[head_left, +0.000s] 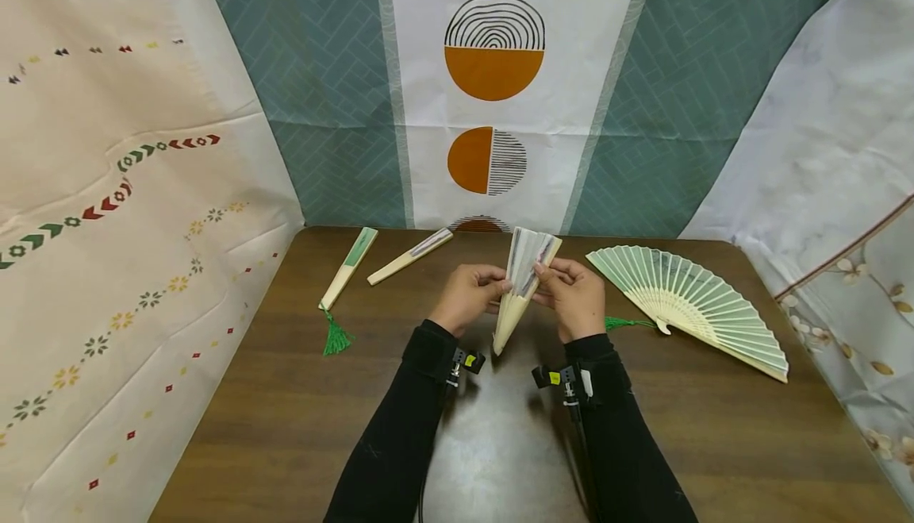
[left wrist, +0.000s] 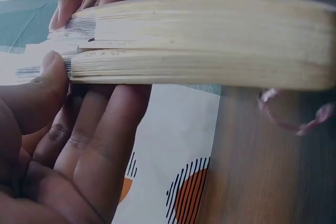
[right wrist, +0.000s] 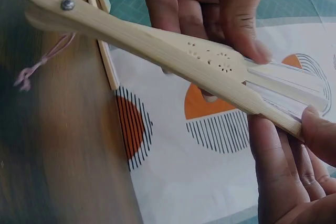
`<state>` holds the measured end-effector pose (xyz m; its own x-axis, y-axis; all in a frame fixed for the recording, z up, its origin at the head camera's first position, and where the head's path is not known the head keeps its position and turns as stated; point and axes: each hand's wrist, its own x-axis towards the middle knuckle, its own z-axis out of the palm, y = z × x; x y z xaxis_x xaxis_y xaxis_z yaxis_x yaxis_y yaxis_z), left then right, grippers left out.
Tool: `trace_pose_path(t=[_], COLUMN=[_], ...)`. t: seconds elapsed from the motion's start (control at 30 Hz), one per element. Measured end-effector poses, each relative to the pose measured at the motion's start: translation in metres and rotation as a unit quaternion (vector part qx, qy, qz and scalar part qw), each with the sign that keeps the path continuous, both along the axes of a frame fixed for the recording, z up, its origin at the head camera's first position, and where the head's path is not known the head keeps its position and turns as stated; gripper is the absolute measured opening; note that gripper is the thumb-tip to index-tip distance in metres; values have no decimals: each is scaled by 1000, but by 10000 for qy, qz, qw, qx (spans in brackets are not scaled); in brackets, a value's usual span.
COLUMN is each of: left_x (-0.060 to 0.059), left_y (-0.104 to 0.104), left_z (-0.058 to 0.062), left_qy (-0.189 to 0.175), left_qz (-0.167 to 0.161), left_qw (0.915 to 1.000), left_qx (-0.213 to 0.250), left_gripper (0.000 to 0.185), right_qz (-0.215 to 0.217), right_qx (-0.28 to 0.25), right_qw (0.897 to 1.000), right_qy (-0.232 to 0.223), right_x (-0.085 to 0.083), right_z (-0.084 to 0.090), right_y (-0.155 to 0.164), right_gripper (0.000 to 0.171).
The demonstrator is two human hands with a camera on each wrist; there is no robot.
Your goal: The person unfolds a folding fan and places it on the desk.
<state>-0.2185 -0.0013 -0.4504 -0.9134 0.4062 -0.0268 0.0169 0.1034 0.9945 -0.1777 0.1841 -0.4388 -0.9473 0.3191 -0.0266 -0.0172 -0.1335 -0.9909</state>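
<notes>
A bamboo folding fan (head_left: 524, 281), almost closed, is held upright-tilted above the table's middle, its pivot end pointing toward me. My left hand (head_left: 493, 285) pinches its left edge, the thumb (left wrist: 50, 77) on the outer rib and the fingers behind. My right hand (head_left: 546, 281) pinches the right edge, its thumb (right wrist: 320, 129) on the paper leaf. The fan's stacked ribs (left wrist: 210, 40) fill the left wrist view. The right wrist view shows the carved guard stick (right wrist: 173, 51), its metal rivet (right wrist: 67, 4) and a pink cord (right wrist: 42, 64) hanging from it.
A spread pale-green fan (head_left: 696, 301) lies on the brown table (head_left: 286, 428) at the right. Two closed fans lie at the back left, one green (head_left: 348, 269) with a green tassel (head_left: 336, 339), one plain (head_left: 410, 256). Patterned cloths hang behind and beside the table.
</notes>
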Motion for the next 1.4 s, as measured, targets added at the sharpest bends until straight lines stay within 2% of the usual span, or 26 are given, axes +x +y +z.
trace_pose_path(t=[0.27,0.5,0.73,0.93,1.17,1.4], left_x=[-2,-3,-2,-6,-10,-12], left_y=[1,-2,-11,-18,-20,-18], left_z=[0,2,-3,-4,-1,0], left_qy=[-58,-267,-276,-411,-559,-575], left_qz=[-38,391,682,1047,1207,1369], left_qw=[9999,9977,9954,9877,9820,9759], left_qx=[129,488,608,1084,1344,1601], left_gripper=[23,23,21,20,23,25], right_qz=[-37,-244,-304,-507,-621,-758], right_qx=[-137,-376,-701,-1043,-1182,-1340], right_qw=[9999,9989,9970,9929,9903,9868], right_qy=[30,98,106,262,387,493], right_x=[0,0,3,2,1,-1], right_z=[2,2,-2,-4,-3,-2], right_y=[3,7,6,10,12,13], right_gripper=[29,30,30,14,16,9])
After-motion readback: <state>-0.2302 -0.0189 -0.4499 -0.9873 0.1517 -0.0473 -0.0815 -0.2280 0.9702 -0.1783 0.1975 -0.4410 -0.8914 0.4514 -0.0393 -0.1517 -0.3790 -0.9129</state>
